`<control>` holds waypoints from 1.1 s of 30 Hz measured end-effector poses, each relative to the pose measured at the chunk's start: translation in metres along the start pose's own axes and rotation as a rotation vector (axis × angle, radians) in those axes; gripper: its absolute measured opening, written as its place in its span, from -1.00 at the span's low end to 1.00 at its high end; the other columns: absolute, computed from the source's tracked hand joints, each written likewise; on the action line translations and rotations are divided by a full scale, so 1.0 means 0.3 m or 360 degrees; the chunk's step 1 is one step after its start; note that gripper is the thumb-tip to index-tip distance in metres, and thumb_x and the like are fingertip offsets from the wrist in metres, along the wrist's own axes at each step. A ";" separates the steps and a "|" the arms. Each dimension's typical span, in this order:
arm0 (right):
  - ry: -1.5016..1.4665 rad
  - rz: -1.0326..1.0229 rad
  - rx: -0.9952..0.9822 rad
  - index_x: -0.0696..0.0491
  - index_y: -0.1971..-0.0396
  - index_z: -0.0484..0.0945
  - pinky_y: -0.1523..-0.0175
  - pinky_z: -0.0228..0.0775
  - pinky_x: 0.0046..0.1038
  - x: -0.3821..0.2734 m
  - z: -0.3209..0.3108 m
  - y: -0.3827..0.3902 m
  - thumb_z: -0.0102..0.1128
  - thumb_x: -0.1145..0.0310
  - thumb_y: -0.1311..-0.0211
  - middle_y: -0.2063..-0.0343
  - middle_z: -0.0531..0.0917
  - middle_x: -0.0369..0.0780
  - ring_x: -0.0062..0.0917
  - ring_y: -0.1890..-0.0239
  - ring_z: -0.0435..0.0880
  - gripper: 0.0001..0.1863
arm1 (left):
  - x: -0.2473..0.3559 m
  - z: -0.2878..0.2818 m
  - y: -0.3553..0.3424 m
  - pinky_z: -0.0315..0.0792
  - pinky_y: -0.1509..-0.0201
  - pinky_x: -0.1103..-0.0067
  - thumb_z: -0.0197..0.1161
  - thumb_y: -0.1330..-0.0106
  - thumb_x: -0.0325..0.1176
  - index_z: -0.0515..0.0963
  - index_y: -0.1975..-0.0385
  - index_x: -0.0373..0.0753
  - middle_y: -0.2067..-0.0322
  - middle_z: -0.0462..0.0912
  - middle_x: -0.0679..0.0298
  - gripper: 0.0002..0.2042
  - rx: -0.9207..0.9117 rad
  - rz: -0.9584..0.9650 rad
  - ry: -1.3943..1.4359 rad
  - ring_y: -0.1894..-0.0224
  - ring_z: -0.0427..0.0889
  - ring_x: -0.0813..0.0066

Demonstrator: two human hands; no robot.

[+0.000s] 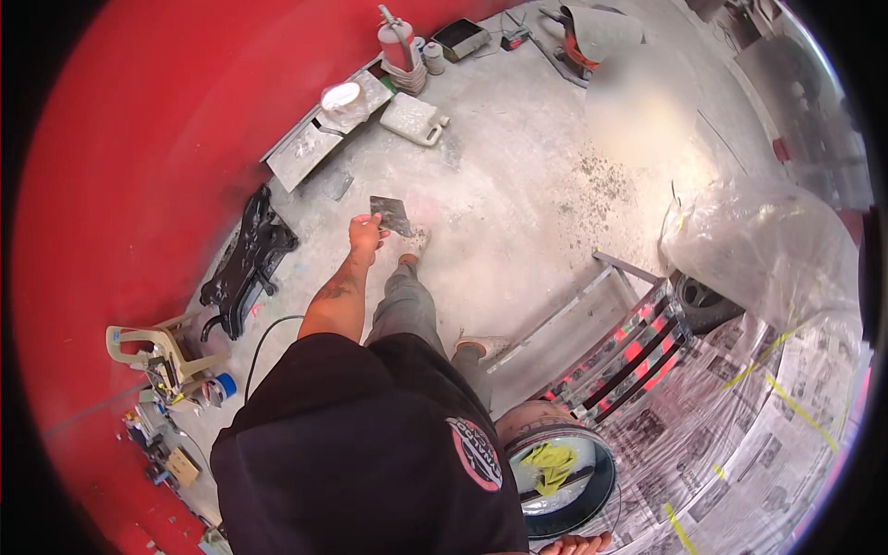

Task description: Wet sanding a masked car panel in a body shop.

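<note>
My left hand (pixel 367 236) is closed on the edge of a dark grey square sheet (pixel 390 215) that looks like sandpaper, held out above the floor near my forward foot. At the lower edge, my right hand (pixel 579 544) shows only in part. Its fingers are curled beside a bucket (pixel 608 467), where a thin wire handle runs down to them. Pale liquid, a yellow-green cloth (pixel 552 465) and a dark bar are inside the bucket. My palm and the grip itself are cut off by the frame.
A narrow bench (pixel 305 155) stands along the red wall, a white jerrycan (pixel 413 118) beside it. A black moulded part (pixel 248 259) leans there too. To the left is a beige plastic chair (pixel 153 347). On the right, a metal stand (pixel 610 347) adjoins newspaper and plastic sheeting (pixel 758 250).
</note>
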State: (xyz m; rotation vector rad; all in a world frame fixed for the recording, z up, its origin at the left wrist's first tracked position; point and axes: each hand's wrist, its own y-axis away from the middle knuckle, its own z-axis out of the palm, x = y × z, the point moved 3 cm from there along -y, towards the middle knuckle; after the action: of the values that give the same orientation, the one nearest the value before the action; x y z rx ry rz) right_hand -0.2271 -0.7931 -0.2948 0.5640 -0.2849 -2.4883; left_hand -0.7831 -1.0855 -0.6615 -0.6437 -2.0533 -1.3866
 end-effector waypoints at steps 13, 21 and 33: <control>0.1081 0.0274 0.0524 0.04 0.52 0.47 0.49 0.06 -0.40 0.777 0.248 -0.486 0.03 -0.21 -0.28 0.69 0.27 -0.33 -0.55 0.64 0.14 -0.45 | 0.336 -0.685 -1.031 0.33 0.55 0.58 0.20 -0.37 -0.28 0.38 0.10 -0.12 0.31 0.62 0.29 -0.79 0.0620 -0.0046 0.0928 0.48 0.67 0.48; 0.0954 0.0551 0.1231 -0.14 0.80 0.02 0.66 -0.25 -0.55 1.659 0.180 -0.970 0.15 0.12 -0.34 0.83 -0.05 -0.45 -0.67 0.80 -0.14 -0.40 | 0.222 -0.693 -1.426 0.36 0.50 0.50 0.20 -0.38 -0.27 0.34 0.06 -0.05 0.29 0.59 0.35 -0.77 0.0816 -0.0304 0.1130 0.46 0.69 0.42; 0.1140 0.1102 0.0995 -0.11 0.80 0.07 0.62 -0.17 -0.52 2.088 0.349 -1.306 0.08 0.27 -0.31 0.84 0.04 -0.43 -0.63 0.80 -0.10 -0.49 | -0.171 -0.538 -0.859 0.44 0.12 0.16 0.30 -0.14 0.26 0.23 -0.29 -0.08 0.09 0.54 0.16 -0.20 0.0240 -0.1135 0.0165 0.15 0.59 0.20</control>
State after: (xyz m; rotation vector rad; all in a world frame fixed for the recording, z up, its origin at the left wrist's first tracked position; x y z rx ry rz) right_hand -0.9332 -0.8227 -0.5337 1.2940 -0.8075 -1.3909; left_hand -0.8875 -1.3292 -0.8187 0.2610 -2.3778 -1.5558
